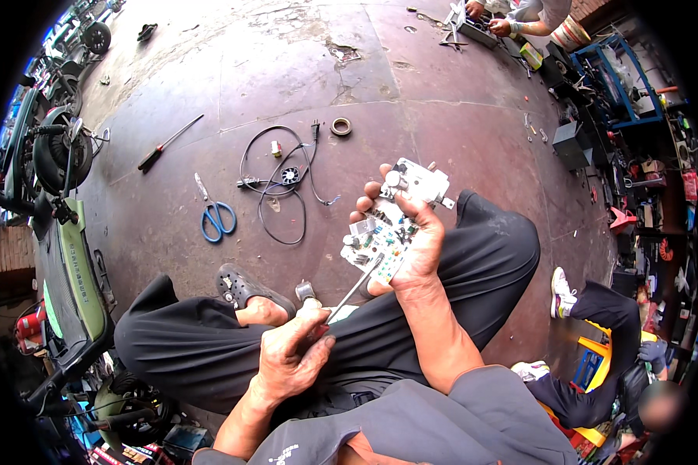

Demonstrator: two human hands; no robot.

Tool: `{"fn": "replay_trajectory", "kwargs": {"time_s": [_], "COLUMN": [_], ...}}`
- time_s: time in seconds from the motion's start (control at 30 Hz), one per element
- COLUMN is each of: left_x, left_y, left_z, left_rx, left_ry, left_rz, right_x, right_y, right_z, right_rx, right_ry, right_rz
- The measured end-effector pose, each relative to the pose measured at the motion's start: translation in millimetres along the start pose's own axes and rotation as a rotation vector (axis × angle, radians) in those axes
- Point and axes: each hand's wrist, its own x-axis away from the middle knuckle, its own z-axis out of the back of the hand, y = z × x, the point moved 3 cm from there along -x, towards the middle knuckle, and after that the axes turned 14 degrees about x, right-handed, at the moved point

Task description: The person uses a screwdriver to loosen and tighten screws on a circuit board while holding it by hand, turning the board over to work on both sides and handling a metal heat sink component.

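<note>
My right hand is closed round a white circuit board crowded with small electronic parts. A white piece with round and metal parts sits at the board's far end, between my fingers and thumb. In my closed left hand is a screwdriver, its handle mostly hidden by the fingers. The thin metal shaft slants up to the board's near part, where the tip appears to touch; exact contact is too small to tell. Just beyond my left hand is a small silvery round part.
On the floor lie blue-handled scissors, another screwdriver, a black power cord, a small fan and a tape roll. Scooters line the left. A seated person is at right; another's hands work far off.
</note>
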Motion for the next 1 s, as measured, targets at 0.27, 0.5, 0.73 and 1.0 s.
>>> {"fn": "replay_trajectory", "kwargs": {"time_s": [0.27,0.5,0.73,1.0], "left_x": [4,-2,-8,2], "left_y": [7,16,12,6], "left_z": [-13,-18,-21,-25], "left_rx": [0.073,-0.222,-0.241,-0.18], "left_ry": [0.187,0.158,0.114,0.117], "left_rz": [-0.292,-0.475,-0.446,-0.423], "right_x": [-1,-2,-2,0], "right_y": [5,7,7,9], "right_z": [6,11,13,9], "right_rx": [-0.002,0.002,-0.011,-0.06], "right_ry": [0.101,0.21,0.184,0.148], "right_rz": [-0.062,-0.089,-0.113,-0.149]}}
